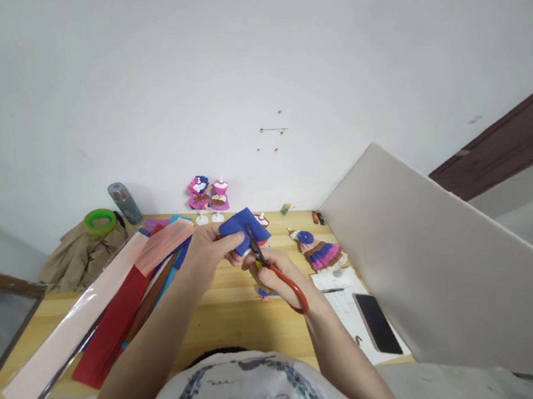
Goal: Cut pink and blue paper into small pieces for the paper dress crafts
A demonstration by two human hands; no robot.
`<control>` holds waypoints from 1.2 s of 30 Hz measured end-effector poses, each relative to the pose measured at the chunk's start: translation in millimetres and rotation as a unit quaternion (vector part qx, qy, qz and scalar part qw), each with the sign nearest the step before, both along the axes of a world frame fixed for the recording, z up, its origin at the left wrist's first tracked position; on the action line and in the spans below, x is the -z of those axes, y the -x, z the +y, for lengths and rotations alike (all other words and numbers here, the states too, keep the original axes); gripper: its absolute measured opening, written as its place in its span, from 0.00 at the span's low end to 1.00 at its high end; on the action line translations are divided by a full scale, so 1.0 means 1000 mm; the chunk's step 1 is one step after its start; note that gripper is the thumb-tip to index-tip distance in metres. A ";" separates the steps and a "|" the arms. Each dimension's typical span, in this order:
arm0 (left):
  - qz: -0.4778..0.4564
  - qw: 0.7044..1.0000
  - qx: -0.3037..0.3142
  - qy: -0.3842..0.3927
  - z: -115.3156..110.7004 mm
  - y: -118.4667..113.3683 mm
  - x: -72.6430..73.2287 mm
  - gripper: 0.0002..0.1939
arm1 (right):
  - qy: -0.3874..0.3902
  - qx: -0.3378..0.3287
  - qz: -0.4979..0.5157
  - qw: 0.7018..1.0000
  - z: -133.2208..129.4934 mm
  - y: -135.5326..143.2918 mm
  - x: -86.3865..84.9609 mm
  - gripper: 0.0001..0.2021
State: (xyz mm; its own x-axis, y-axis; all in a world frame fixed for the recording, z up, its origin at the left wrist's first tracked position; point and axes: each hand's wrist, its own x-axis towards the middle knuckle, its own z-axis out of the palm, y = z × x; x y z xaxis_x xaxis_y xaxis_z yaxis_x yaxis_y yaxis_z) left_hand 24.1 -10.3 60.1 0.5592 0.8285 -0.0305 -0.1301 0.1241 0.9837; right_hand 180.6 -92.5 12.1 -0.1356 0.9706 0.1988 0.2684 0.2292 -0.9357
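A folded piece of blue crepe paper (237,226) is pinched in my left hand (213,248), above the middle of the wooden table. My right hand (275,272) grips scissors (290,285) with orange-red handles. Their dark blades lie over the blue paper, close to my left fingertips; how far they cut into it I cannot tell. Below my right hand a small colourful piece (266,292) shows in part on the table. Behind the hands, a little dress form with a red edge (262,220) is partly hidden.
Long crepe paper strips (109,329) lie at the left. Two small dressed forms (219,197) stand by the wall. A layered paper dress (319,248), a pen, a written sheet (341,302) and a phone (377,322) lie right, beside a white board (439,266). A flask (124,203) stands back left.
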 end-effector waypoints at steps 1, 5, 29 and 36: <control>-0.014 1.000 -0.013 0.011 0.000 0.000 0.002 0.14 | 0.005 -0.004 -0.008 1.000 -0.001 -0.002 0.004 0.28; -0.075 0.993 -0.066 0.070 0.003 0.002 0.012 0.12 | 0.018 -0.017 -0.002 1.000 -0.005 -0.006 0.020 0.21; -0.022 0.997 -0.075 0.029 0.013 0.017 0.038 0.17 | -0.021 0.116 0.083 0.990 0.044 0.006 -0.021 0.13; 0.043 0.997 0.054 -0.021 0.026 0.022 0.019 0.12 | -0.040 0.004 0.008 0.999 0.052 0.004 -0.032 0.13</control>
State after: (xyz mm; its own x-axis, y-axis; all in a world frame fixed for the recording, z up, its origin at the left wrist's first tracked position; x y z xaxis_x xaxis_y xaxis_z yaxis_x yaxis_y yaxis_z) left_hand 2.3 16.0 41.3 0.6420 0.7652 -0.0485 -0.0333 0.0910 0.9953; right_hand 176.7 -40.8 44.4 -0.1236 0.9527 0.2777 0.2561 0.3010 -0.9186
